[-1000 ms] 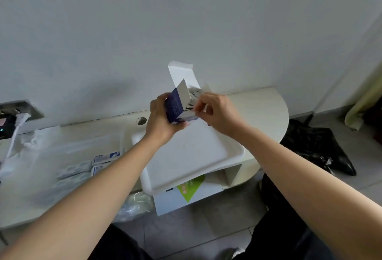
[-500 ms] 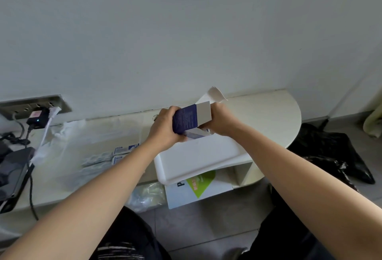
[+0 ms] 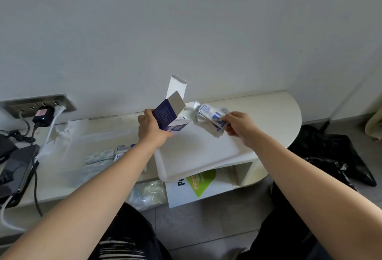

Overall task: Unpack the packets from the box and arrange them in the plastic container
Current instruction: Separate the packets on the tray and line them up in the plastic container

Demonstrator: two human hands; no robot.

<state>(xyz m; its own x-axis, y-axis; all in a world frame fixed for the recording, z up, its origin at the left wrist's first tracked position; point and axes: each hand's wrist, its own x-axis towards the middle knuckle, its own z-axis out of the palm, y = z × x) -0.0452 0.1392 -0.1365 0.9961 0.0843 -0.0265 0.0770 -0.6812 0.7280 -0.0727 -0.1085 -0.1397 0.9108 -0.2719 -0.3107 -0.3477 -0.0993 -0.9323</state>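
Observation:
My left hand [image 3: 152, 128] grips a small blue and white box [image 3: 168, 116] with its top flap standing open, held above the shelf. Just right of it, my right hand [image 3: 239, 124] pinches a bunch of white packets with blue print [image 3: 210, 118], clear of the box mouth. A clear plastic container [image 3: 78, 152] sits on the shelf to the left, with several packets [image 3: 101, 156] and small boxes lying inside it. My left forearm crosses over its right end.
A white lid or tray [image 3: 198, 156] lies on the cream shelf [image 3: 268, 112] under my hands. Chargers and cables [image 3: 41, 119] hang from a wall socket at the left, near a dark device [image 3: 16, 168]. A black bag [image 3: 330, 156] lies on the floor at right.
My right hand has drawn the bunch of packets out of the box and moved it to the right. The box in my left hand has tilted up with its flap open.

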